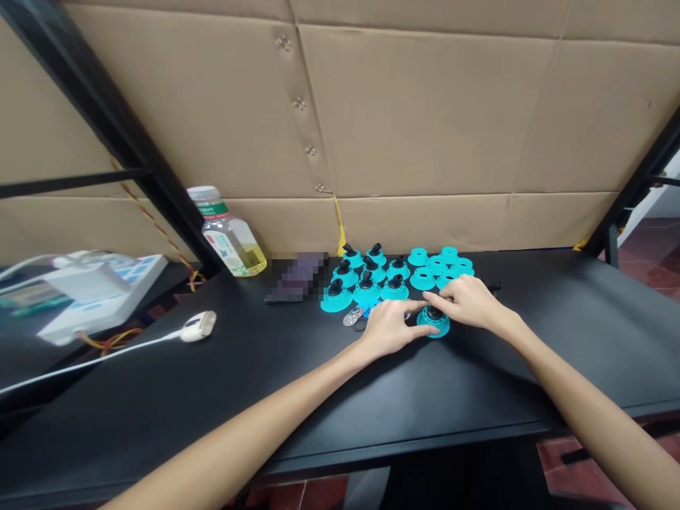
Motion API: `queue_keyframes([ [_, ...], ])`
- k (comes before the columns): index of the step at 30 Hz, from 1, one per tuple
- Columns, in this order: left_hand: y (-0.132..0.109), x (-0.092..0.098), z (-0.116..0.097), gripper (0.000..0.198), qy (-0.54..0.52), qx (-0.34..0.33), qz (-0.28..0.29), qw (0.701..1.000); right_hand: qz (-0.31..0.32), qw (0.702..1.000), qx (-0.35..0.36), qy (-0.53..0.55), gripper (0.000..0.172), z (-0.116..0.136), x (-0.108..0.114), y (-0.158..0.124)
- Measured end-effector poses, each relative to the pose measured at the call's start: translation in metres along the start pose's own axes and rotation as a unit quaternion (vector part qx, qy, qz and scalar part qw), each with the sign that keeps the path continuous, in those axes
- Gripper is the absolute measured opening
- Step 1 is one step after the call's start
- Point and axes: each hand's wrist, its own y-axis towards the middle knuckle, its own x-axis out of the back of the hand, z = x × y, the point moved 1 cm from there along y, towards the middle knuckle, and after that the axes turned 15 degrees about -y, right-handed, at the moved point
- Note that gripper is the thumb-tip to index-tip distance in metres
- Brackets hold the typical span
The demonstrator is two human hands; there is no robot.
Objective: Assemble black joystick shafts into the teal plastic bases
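Observation:
On the black table, a turquoise cone-shaped piece (433,326) with a black part in its centre stands between my hands. The thumb and forefinger of my left hand (390,328) close around its left side. My right hand (467,301) reaches over it from the right, fingers pressed on the black part, which they partly hide. Behind my left hand stand several turquoise pieces with black tops (366,287). Several turquoise rings without black tops (423,278) are grouped behind my right hand. A small metal disc (353,316) lies left of my left hand.
A dark phone-like object (298,278) and a bottle of yellow liquid (234,241) are at the back left. A white cable with a plug (198,326) crosses the left side, near a power strip (106,304). Cardboard (425,113) walls off the back.

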Motion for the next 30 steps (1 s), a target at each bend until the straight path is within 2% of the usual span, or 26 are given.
queue_keyframes([
  [5, 0.0, 0.0, 0.0, 0.057, -0.003, 0.0, -0.003, 1.0, 0.007, 1.0, 0.004, 0.029, 0.065, -0.002, 0.001, -0.002],
  [9, -0.001, 0.0, -0.001, 0.057, 0.002, 0.006, -0.001, 1.0, 0.054, 0.997, 0.036, 0.031, 0.051, -0.003, 0.005, -0.003],
  [12, -0.001, 0.0, -0.001, 0.056, -0.005, 0.0, 0.002, 1.0, 0.063, 0.997, 0.037, 0.022, 0.042, -0.005, 0.005, -0.003],
  [26, -0.002, 0.0, 0.001, 0.05, -0.007, -0.018, -0.009, 1.0, 0.063, 0.99, 0.064, 0.111, 0.062, -0.005, -0.004, -0.003],
  [30, 0.0, -0.001, 0.001, 0.051, -0.007, -0.016, -0.008, 1.0, 0.047, 0.994, 0.058, 0.081, 0.065, -0.007, -0.004, -0.003],
])
